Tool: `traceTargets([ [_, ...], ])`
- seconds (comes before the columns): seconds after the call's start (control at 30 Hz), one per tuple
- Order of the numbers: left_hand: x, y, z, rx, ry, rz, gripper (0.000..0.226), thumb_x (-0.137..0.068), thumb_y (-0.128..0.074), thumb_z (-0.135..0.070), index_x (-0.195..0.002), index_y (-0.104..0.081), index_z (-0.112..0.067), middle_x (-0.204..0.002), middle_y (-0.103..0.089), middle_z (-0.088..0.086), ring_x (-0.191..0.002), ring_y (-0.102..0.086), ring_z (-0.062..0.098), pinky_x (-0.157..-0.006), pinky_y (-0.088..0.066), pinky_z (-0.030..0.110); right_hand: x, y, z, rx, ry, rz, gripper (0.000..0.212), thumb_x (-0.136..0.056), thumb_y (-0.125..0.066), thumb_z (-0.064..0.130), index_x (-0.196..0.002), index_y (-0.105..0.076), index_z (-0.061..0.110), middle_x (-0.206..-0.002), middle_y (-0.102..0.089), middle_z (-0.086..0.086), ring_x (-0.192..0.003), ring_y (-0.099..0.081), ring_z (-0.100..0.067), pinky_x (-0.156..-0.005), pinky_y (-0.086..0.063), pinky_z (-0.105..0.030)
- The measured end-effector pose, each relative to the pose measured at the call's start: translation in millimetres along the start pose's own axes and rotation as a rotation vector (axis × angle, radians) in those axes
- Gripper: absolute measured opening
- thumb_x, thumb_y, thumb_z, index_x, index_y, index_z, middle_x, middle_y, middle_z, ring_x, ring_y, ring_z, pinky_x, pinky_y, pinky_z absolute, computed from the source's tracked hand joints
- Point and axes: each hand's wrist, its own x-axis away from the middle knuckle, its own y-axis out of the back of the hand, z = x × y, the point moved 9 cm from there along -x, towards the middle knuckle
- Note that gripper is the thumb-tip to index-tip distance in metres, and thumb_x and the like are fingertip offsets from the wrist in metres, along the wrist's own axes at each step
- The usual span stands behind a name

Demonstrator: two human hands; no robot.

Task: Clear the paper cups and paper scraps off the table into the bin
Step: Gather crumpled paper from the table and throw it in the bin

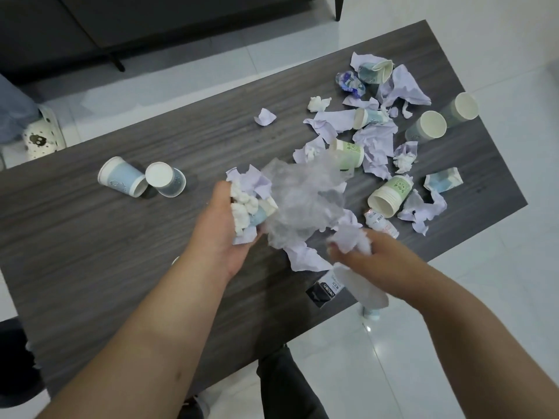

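My left hand [223, 228] grips a bundle of white tissue, lilac paper scraps and a blue cup [251, 204] above the dark wooden table [121, 237]. A crumpled clear plastic bag [302, 195] hangs off that bundle. My right hand [378, 255] pinches a wad of lilac paper [351, 237] near the table's front edge. Two blue paper cups [142, 178] lie on their sides at the left. Green cups [390, 195] and pale cups [429, 125] lie among lilac scraps [378, 146] at the right. No bin is in view.
A small white bottle [381, 223] and a black-and-white box [322, 290] lie by my right hand. A dark sofa [121, 22] stands beyond the table. Another person's foot in a white clog [39, 137] is at the left. White tiled floor surrounds the table.
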Motion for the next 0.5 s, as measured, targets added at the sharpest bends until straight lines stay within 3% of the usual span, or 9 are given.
traceTargets([
  [0.07, 5, 15, -8, -0.215, -0.069, -0.145, 0.027, -0.078, -0.069, -0.049, -0.082, -0.066, -0.022, -0.071, -0.065, -0.002, -0.062, -0.058, 0.018, -0.062, -0.04, 0.027, 6, 13, -2, -0.212, 0.011, -0.013, 0.045, -0.074, -0.075, 0.08, -0.11, -0.073, 0.053, -0.089, -0.077, 0.021, -0.08, -0.074, -0.002, -0.074, -0.053, -0.031],
  [0.17, 18, 20, -25, -0.546, -0.187, -0.223, 0.035, -0.074, -0.068, -0.054, -0.054, -0.058, -0.027, -0.053, -0.054, -0.011, -0.044, -0.047, 0.012, -0.043, -0.036, 0.021, 17, 10, 9, -0.622, 0.028, 0.156, 0.053, -0.078, -0.069, 0.085, -0.112, -0.079, 0.046, -0.086, -0.075, 0.018, -0.075, -0.071, -0.006, -0.07, -0.052, -0.028],
  [0.27, 33, 21, -36, -0.699, -0.312, -0.244, 0.04, -0.082, -0.067, -0.053, -0.058, -0.06, -0.022, -0.048, -0.051, -0.007, -0.037, -0.043, 0.009, -0.035, -0.033, 0.019, 21, 14, 19, -0.924, -0.022, 0.108, 0.078, -0.086, -0.055, 0.086, -0.116, -0.083, 0.018, -0.119, -0.079, -0.012, -0.112, -0.076, -0.029, -0.087, -0.063, -0.039],
  [0.3, 39, 23, -39, -0.724, -0.358, -0.258, 0.042, -0.083, -0.068, -0.054, -0.064, -0.061, -0.016, -0.05, -0.053, -0.002, -0.04, -0.044, 0.009, -0.038, -0.035, 0.021, 22, 15, 23, -0.991, -0.046, 0.051, 0.072, -0.089, -0.059, 0.081, -0.101, -0.084, 0.014, -0.112, -0.08, -0.013, -0.108, -0.077, -0.032, -0.085, -0.064, -0.041],
  [0.37, 53, 28, -39, -0.709, -0.383, -0.264, 0.049, -0.083, -0.069, -0.056, -0.076, -0.063, -0.008, -0.054, -0.053, 0.0, -0.045, -0.044, 0.011, -0.042, -0.036, 0.025, 28, 15, 37, -1.126, -0.028, -0.051, 0.048, -0.094, -0.07, 0.056, -0.066, -0.075, 0.018, -0.076, -0.077, -0.002, -0.073, -0.079, -0.019, -0.062, -0.063, -0.03],
  [0.43, 63, 34, -25, -0.599, -0.287, -0.221, 0.048, -0.078, -0.068, -0.06, -0.078, -0.068, -0.012, -0.058, -0.054, -0.003, -0.046, -0.044, 0.012, -0.041, -0.037, 0.025, 34, 10, 53, -1.214, -0.005, -0.125, 0.036, -0.091, -0.076, 0.035, -0.06, -0.068, 0.018, -0.056, -0.068, 0.001, -0.05, -0.071, -0.014, -0.047, -0.056, -0.022],
  [0.5, 71, 41, -3, -0.437, -0.124, -0.155, 0.043, -0.075, -0.068, -0.061, -0.071, -0.069, -0.018, -0.062, -0.056, 0.0, -0.045, -0.045, 0.014, -0.041, -0.036, 0.023, 35, -13, 84, -1.275, 0.074, -0.037, 0.024, -0.087, -0.077, 0.028, -0.068, -0.069, 0.015, -0.061, -0.068, -0.002, -0.056, -0.071, -0.019, -0.052, -0.057, -0.025],
])
